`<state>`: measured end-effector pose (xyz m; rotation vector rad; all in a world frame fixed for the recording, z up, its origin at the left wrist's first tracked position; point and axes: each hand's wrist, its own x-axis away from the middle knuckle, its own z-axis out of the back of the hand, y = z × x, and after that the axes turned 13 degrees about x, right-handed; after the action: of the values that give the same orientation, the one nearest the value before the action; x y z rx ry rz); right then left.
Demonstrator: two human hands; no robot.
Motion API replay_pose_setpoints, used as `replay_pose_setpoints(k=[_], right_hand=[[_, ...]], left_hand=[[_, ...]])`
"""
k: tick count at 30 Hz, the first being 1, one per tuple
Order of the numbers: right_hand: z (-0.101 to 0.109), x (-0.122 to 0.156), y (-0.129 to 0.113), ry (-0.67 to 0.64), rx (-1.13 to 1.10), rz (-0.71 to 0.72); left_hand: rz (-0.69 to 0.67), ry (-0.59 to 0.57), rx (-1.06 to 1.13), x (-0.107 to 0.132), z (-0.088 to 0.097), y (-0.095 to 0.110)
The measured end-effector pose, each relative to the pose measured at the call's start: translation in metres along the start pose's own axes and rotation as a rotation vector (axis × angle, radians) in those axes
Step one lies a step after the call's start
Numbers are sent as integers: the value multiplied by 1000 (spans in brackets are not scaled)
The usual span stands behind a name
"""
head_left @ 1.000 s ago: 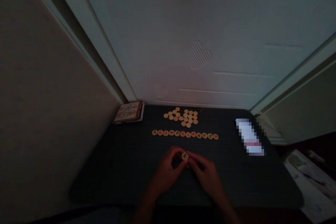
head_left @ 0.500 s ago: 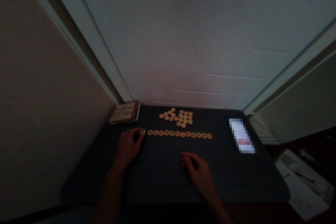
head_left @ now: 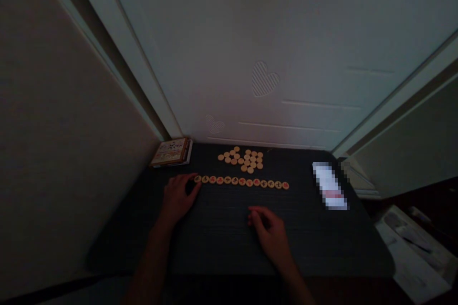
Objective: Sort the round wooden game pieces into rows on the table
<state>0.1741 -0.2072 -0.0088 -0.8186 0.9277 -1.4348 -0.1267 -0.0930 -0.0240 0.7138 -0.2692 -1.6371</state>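
Nudged rightward since half a second ago, one marked disc (head_left: 197, 179) now closes the gap at the left end of its row (head_left: 242, 181), thirteen in all, pinched by the left hand (head_left: 179, 196). Nineteen blank discs (head_left: 253, 159) lie beyond. Nearer, the right hand (head_left: 271, 228) keeps its fingertips drawn together.

Left hand (head_left: 178, 197) pinches farther forward; right hand (head_left: 271, 228) seems loosely curled
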Motion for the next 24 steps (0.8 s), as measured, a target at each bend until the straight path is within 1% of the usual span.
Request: replay_pose_setpoints(k=[4,7,9,11,13,15,18,20,24], right_hand=[[0,0,-1,-1,5,17],[1,0,-3,-1,21,40],[2,0,-5,-4,33,56],[3,0,-6,-4,40,72],[3,0,-6,4,45,80],[3,0,-5,20,53,76],[3,0,-2,64,65,60],[4,1,-2,90,63,53],[5,1,-4,95,53,52]], left_hand=[[-25,-5,12,1,0,-3],[-42,29,52,0,3,-2],[-66,52,92,-4,5,3],[-109,49,129,-11,6,16],[-176,7,165,-24,4,32],[-236,-42,200,-42,-2,49],[-267,-101,207,-72,-14,62],[-264,-152,197,-90,-22,62],[-214,-238,156,-112,-31,47]])
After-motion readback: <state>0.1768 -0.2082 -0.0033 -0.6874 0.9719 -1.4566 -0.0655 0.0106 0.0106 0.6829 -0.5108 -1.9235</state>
